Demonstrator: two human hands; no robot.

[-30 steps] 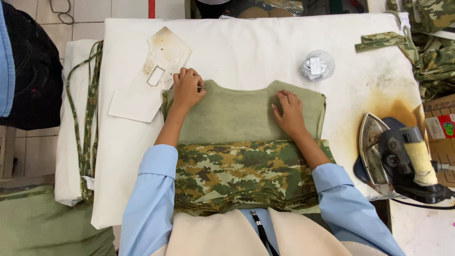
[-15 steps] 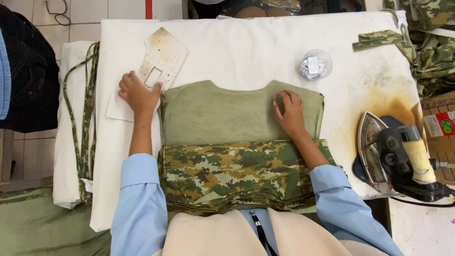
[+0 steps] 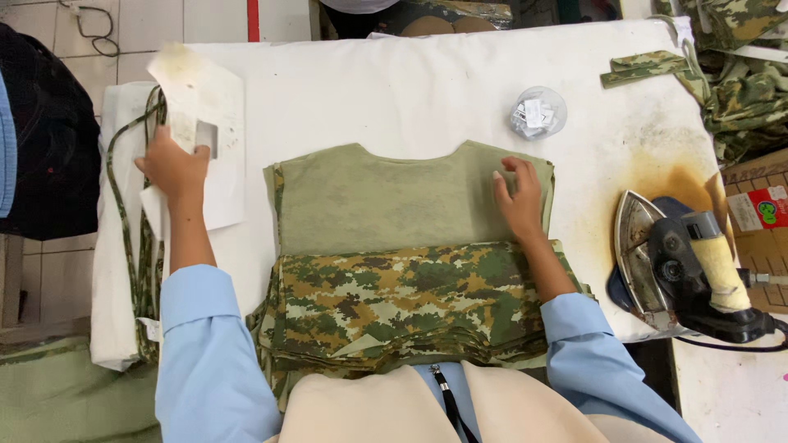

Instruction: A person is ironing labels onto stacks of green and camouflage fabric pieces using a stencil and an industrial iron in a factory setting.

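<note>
Left hand (image 3: 174, 166) flat, fingers spread, on white paper template (image 3: 205, 139) at table's left edge, not gripping; right hand (image 3: 519, 197) open, palm down on olive fabric piece (image 3: 386, 201) mid-table; camouflage stack (image 3: 394, 308) overlaps its near edge; iron (image 3: 685, 267) on its side at right; clear cup (image 3: 538, 112) beyond.

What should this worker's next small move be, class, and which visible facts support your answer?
Probably slide the card template onto the olive fabric piece. The left hand rests on the template at the table's left side, while the right hand pins the olive piece flat, and the iron stands parked aside.
</note>
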